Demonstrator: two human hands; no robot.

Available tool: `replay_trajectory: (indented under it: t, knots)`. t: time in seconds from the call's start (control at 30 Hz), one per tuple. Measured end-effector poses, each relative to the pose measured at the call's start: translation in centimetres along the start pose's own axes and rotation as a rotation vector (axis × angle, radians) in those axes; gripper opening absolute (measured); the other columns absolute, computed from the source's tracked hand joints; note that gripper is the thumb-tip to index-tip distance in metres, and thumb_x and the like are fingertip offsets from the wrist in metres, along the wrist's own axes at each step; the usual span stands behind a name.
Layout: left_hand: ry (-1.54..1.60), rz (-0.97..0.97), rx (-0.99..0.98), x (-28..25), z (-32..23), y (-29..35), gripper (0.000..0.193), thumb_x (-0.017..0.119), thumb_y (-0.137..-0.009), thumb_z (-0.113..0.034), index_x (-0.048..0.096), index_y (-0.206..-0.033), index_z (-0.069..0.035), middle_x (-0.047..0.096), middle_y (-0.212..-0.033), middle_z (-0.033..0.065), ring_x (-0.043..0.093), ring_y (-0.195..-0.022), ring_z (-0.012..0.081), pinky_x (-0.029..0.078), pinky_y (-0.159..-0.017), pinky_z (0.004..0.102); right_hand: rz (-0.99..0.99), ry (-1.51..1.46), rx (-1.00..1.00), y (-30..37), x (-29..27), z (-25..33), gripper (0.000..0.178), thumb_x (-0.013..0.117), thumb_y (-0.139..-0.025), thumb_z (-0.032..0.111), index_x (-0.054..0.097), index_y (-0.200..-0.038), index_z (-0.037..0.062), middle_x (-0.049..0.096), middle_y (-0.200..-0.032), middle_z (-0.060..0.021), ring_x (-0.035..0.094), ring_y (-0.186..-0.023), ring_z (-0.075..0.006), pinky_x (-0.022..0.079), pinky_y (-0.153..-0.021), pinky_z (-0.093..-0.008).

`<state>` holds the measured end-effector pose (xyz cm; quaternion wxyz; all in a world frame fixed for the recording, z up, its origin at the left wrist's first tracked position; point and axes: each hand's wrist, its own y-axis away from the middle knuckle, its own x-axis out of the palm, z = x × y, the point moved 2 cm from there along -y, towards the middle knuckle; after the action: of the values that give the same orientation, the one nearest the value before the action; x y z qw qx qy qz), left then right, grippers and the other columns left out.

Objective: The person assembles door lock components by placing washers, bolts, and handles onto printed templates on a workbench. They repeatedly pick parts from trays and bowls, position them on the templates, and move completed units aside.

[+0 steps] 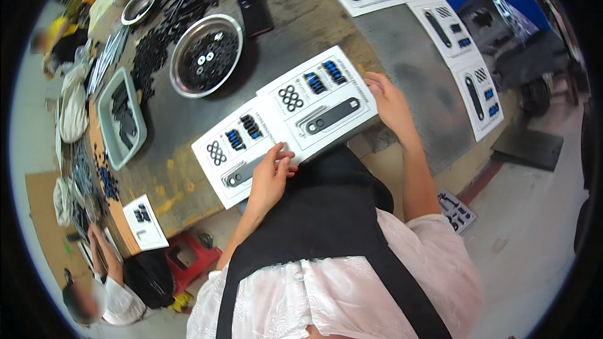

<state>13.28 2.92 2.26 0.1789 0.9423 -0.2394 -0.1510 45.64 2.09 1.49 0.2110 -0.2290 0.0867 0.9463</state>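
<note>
noting two white cards side by side at the near edge of the table [164,172]: left card [252,151] and right card [317,101]. the pair's long axis climbs from lower left to upper right. left hand [270,174], fingers loosely curled and slightly parted, is over left card's near edge by the seam; right card lies up and rightward from it. right hand [391,103], fingers close together, meets right card's right edge, so that card lies leftward. grip beneath: cannot tell, either hand.
</note>
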Motion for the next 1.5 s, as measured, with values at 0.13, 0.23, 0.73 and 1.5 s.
replay_trajectory:
  t: [0.13,0.23,0.73,1.5]
  knots:
    - [0.018,0.019,-0.024,-0.5,2.1,-0.7,0.042,0.048,-0.106,-0.009,0.044,-0.143,0.008,0.068,-0.114,0.0172,0.071,-0.094,0.0207,0.058,-0.079,0.0302,-0.016,0.141,0.149,-3.9,-0.2,-0.6,0.032,0.067,-0.092,0.029,0.073,-0.109,0.0023,0.074,-0.102,-0.0180,0.070,-0.098,-0.0356,0.054,-0.088,-0.0414]
    - [-0.010,0.042,-0.007,-0.5,2.2,-0.6,0.042,0.047,-0.106,-0.008,0.043,-0.145,0.007,0.067,-0.113,0.0166,0.070,-0.095,0.0208,0.058,-0.080,0.0305,0.064,0.312,0.172,-5.4,0.0,0.0,0.029,0.075,-0.085,0.036,0.079,-0.094,0.0093,0.075,-0.097,-0.0158,0.070,-0.096,-0.0366,0.054,-0.086,-0.0445]
    - [-0.228,0.061,0.204,1.9,0.0,-0.9,0.042,0.058,-0.098,-0.003,0.049,-0.139,0.003,0.057,-0.117,0.0175,0.067,-0.099,0.0238,0.059,-0.083,0.0325,0.025,0.139,0.386,-3.9,-6.0,-3.6,0.029,0.078,-0.082,0.024,0.078,-0.099,0.0002,0.075,-0.081,-0.0129,0.070,-0.064,-0.0180,0.057,-0.065,-0.0317]
    - [0.506,0.186,0.002,13.6,-5.4,-14.0,0.053,0.051,-0.099,-0.004,0.034,-0.148,0.008,0.054,-0.140,0.0220,0.058,-0.126,0.0280,0.047,-0.107,0.0358,-0.486,-0.318,0.414,6.3,-12.4,-8.7,0.020,0.070,-0.089,0.000,0.067,-0.106,-0.0109,0.074,-0.090,-0.0175,0.074,-0.073,-0.0188,0.060,-0.062,-0.0264]
